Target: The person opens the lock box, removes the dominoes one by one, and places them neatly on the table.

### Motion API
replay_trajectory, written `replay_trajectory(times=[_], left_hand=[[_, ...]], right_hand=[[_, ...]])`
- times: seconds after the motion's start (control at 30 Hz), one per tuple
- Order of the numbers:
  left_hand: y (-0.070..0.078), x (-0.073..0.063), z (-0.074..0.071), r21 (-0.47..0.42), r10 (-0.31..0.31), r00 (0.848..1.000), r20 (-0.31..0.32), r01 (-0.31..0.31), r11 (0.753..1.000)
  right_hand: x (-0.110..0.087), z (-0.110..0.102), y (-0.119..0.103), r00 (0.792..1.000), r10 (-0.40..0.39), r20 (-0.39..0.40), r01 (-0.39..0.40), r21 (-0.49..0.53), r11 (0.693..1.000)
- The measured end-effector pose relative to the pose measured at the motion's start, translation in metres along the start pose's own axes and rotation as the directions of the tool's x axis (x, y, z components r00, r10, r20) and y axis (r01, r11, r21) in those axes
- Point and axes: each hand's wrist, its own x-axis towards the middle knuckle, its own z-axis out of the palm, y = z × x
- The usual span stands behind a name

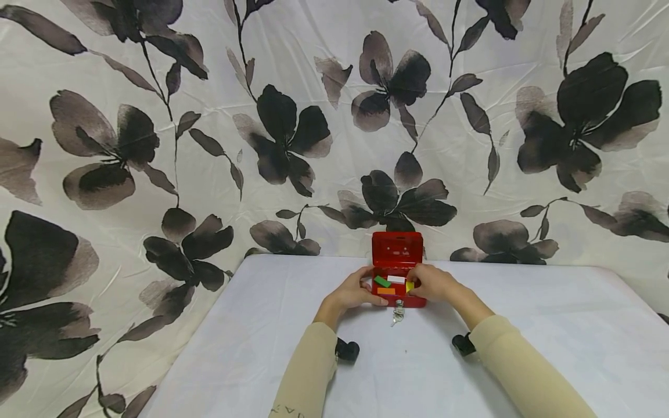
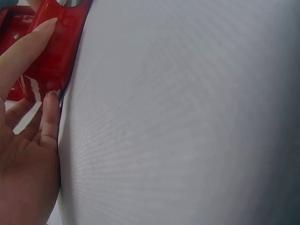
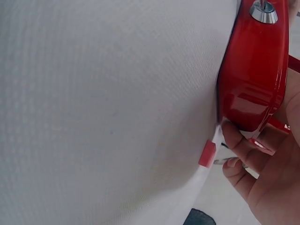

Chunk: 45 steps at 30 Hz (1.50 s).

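Note:
A red cash box [image 1: 391,301] stands on the table with its lid [image 1: 397,247] raised at the back. My left hand [image 1: 358,288] holds the box's left side, the thumb on the front wall and the fingers at the side. Inside lie a green block [image 1: 382,281], a white block [image 1: 396,279] and an orange block [image 1: 386,291]. At the right inside, my right hand [image 1: 435,283] pinches a yellow block [image 1: 410,286]; its thumb and index tips are hidden in the right wrist view. Keys [image 1: 398,313] hang from the front lock [image 3: 263,13].
A white cloth covers the table [image 1: 251,348]. Behind it hangs a floral curtain [image 1: 313,52]. A small red block [image 3: 207,153] lies beside the box near the right fingers. Black wrist cameras [image 1: 347,350] show below both hands.

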Motion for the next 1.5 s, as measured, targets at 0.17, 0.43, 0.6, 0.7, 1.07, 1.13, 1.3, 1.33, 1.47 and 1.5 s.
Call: replay_trajectory(times=[0.17,0.43,0.6,0.7,1.07,1.13,1.3,1.33,1.47,1.5], left_hand=[[0.0,-0.001,0.001,0.007,0.0,1.0,-0.003,0.0,1.0],[0.001,-0.001,0.001,0.011,-0.011,1.0,-0.005,0.011,1.0],[0.001,-0.001,0.0,0.019,-0.011,1.0,-0.003,0.011,1.0],[0.001,0.0,0.0,0.025,-0.003,1.0,0.001,0.003,1.0],[-0.002,0.001,0.001,0.005,-0.021,1.0,-0.003,0.021,1.0],[-0.002,0.001,0.001,0.003,-0.022,1.0,-0.005,0.022,1.0],[-0.001,0.002,0.001,-0.01,-0.024,1.0,-0.009,0.024,1.0],[-0.001,0.002,0.001,-0.007,-0.026,1.0,-0.009,0.026,1.0],[-0.002,0.002,0.002,0.001,-0.015,1.0,-0.004,0.015,1.0],[-0.002,0.001,0.002,0.0,-0.012,1.0,-0.002,0.012,1.0]], right_hand=[[0.0,-0.001,0.002,1.0,-0.025,0.01,0.024,0.021,0.999],[-0.001,0.0,0.006,0.998,-0.057,0.008,0.057,0.028,0.998],[-0.004,-0.001,0.006,0.999,-0.044,-0.008,0.044,0.025,0.999],[-0.006,-0.004,0.004,1.0,-0.027,-0.013,0.027,0.043,0.999],[-0.013,-0.009,0.008,0.998,-0.035,-0.059,0.042,0.126,0.991],[-0.015,-0.01,0.009,0.995,-0.056,-0.08,0.066,0.136,0.989],[-0.02,-0.012,0.013,0.985,-0.109,-0.135,0.132,0.178,0.975],[-0.021,-0.012,0.014,0.983,-0.115,-0.143,0.142,0.191,0.971],[-0.025,-0.014,0.019,0.977,-0.138,-0.164,0.174,0.233,0.957],[-0.026,-0.014,0.019,0.977,-0.135,-0.164,0.174,0.247,0.953]])
